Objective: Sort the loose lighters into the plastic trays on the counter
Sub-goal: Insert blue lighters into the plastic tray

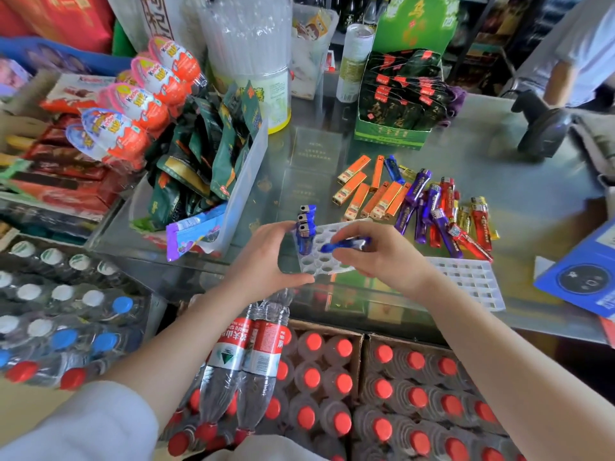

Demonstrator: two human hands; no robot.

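Left hand (266, 252) grips the near-left edge of the white plastic tray (324, 261), three blue lighters (305, 229) standing in its left column. Right hand (382, 254) pinches one blue lighter (346, 244) flat over the tray (blurred). Loose lighters (432, 211) lie right; second tray (469, 281) beside.

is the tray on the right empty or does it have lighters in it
Empty: every slot of the right tray shows bare. The blue lighters stand in the other tray.

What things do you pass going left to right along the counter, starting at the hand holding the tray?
left hand → standing blue lighters → right hand → empty white tray → blue box
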